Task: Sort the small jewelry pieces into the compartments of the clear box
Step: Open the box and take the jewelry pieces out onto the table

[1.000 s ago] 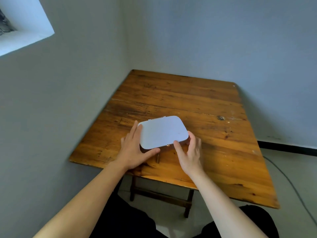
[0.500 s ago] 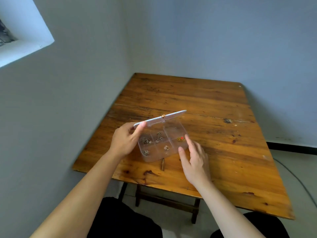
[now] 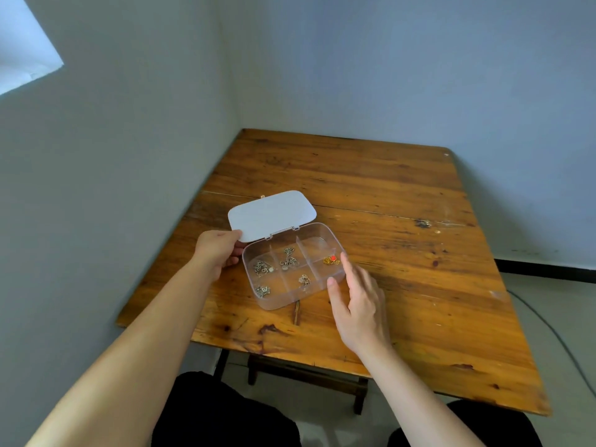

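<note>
Centrally, the box [image 3: 292, 269] sat on the worktop [image 3: 403, 253] near its front edge, lid [image 3: 271, 214] folded flat behind it. The left hand [image 3: 219, 250] gripped the lid's near-left corner, thumb on top. The right hand [image 3: 358, 304] was open, holding nothing, fingers [image 3: 346, 266] spread at the box's right rim beside the gold piece [image 3: 331, 260]. Silver pieces [image 3: 263, 268] lay in the left compartments.
</note>
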### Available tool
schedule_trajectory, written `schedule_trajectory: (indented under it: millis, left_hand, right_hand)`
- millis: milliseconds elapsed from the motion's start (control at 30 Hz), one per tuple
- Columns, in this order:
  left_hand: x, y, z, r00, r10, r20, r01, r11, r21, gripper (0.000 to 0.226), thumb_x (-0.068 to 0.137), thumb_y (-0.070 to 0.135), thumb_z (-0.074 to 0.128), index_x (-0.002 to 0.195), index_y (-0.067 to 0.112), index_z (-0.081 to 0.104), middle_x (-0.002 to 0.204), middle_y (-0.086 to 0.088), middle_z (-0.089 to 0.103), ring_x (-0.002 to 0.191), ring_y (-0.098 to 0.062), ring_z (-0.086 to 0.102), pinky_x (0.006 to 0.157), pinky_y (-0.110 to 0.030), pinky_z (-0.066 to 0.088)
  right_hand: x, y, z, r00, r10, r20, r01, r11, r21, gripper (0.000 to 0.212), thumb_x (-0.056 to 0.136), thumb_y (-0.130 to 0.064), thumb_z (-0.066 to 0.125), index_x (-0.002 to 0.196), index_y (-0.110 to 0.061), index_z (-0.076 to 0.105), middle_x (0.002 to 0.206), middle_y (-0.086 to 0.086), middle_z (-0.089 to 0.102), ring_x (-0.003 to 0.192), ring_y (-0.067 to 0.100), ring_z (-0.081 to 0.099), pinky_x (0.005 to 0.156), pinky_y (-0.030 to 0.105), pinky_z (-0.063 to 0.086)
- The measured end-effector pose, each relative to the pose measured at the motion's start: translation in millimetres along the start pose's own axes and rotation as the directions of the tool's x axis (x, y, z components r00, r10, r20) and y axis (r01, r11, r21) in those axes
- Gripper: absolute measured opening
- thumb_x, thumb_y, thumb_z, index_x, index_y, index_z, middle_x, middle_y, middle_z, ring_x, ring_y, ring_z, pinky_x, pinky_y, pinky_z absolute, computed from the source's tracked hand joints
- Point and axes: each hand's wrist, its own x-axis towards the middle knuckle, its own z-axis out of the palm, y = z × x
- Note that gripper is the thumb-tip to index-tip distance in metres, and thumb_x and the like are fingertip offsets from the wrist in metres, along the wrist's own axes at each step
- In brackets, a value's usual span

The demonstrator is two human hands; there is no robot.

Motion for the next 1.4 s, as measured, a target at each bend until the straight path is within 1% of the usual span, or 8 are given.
schedule_trajectory:
  millis: [100,233,367,633,800,933,1133,1400]
  left_hand:
    - [-11.8,-5.5,-1.8,0.956,0.276,-0.096,-0.229,0.913,0.337,0.035,0.090,0.034,0.066,0.117,0.012,0.059,0.098,0.002,0.063,0.087,-0.018,0.062,0.068,-0.033,0.052]
    - [-34.3,-3.3,-11.6,0.710,0.687,0.152,-0.590,0.463,0.661,0.019,0.085,0.035,0.070,0.098,0.027,0.058,0.091,0.009,0.055,0.076,-0.010,0.056,0.059,-0.026,0.041]
    - [-52.1,10.7,-4.4,0.717,0.444,0.537,-0.642,0.120,0.757,0.021,0.086,0.027,0.068,0.107,0.028,0.072,0.103,0.007,0.070,0.094,-0.016,0.063,0.072,-0.031,0.051]
    - [-65.9,23.8,21.1,0.794,0.264,0.547,-0.459,-0.328,0.826,0.029,0.088,0.016,0.064,0.116,0.023,0.067,0.106,-0.001,0.069,0.097,-0.022,0.061,0.065,-0.032,0.048]
    - [-70.3,19.0,24.8,0.797,0.304,0.522,-0.417,-0.347,0.840,0.020,0.089,0.013,0.063,0.108,0.017,0.067,0.101,-0.006,0.066,0.089,-0.022,0.052,0.063,-0.033,0.042]
    - [-70.9,12.2,26.2,0.795,0.380,0.472,-0.362,-0.328,0.873,0.020,0.090,0.011,0.062,0.109,0.015,0.068,0.104,-0.009,0.068,0.096,-0.023,0.059,0.064,-0.031,0.044]
    - [-72.1,4.4,27.4,0.792,0.412,0.451,-0.343,-0.311,0.887,0.024,0.086,0.005,0.064,0.108,0.014,0.066,0.102,-0.010,0.067,0.094,-0.024,0.060,0.063,-0.031,0.043]
    - [-71.1,-1.4,27.4,0.789,0.459,0.408,-0.335,-0.234,0.913,0.023,0.086,0.007,0.066,0.108,0.014,0.068,0.102,-0.009,0.067,0.096,-0.023,0.059,0.065,-0.031,0.042]
  right_hand:
    - [-0.9,0.7,-0.1,1.000,-0.002,0.002,0.002,1.000,-0.008,0.061,0.098,-0.060,0.028,0.154,-0.034,0.030,0.145,-0.005,0.050,0.127,0.011,0.045,0.097,0.026,0.031]
    - [-1.5,1.3,0.2,1.000,-0.015,0.013,0.015,1.000,-0.019,0.062,0.098,-0.061,0.025,0.153,-0.032,0.030,0.146,-0.004,0.049,0.128,0.011,0.044,0.098,0.026,0.029]
    - [-1.9,0.3,1.0,0.999,-0.020,0.025,0.022,0.999,-0.050,0.068,0.097,-0.064,0.017,0.154,-0.029,0.028,0.146,0.000,0.049,0.128,0.017,0.047,0.100,0.033,0.034]
    - [-3.7,-0.8,-1.7,0.997,0.001,0.079,0.006,0.996,-0.094,0.065,0.099,-0.056,0.019,0.158,-0.028,0.018,0.151,-0.001,0.042,0.133,0.017,0.041,0.108,0.039,0.035]
    - [5.6,-2.4,-5.6,0.998,0.060,0.031,-0.064,0.991,0.121,0.049,0.104,-0.045,0.033,0.148,-0.027,0.044,0.148,-0.003,0.045,0.135,0.016,0.040,0.106,0.030,0.030]
    - [41.6,-18.6,-16.5,0.992,-0.089,-0.084,0.092,0.995,0.031,0.037,0.101,-0.031,0.053,0.132,-0.015,0.063,0.130,0.001,0.058,0.109,0.015,0.057,0.085,0.021,0.040]
    - [104.7,-63.1,-20.6,0.879,-0.151,0.452,0.271,0.938,-0.215,0.036,0.093,-0.034,0.061,0.128,-0.029,0.066,0.123,-0.006,0.068,0.110,0.018,0.062,0.077,0.030,0.047]
    - [134.3,-105.2,7.1,0.742,-0.014,0.670,0.436,0.770,-0.467,0.040,0.087,-0.029,0.070,0.127,-0.021,0.067,0.112,0.003,0.069,0.089,0.022,0.064,0.060,0.029,0.045]
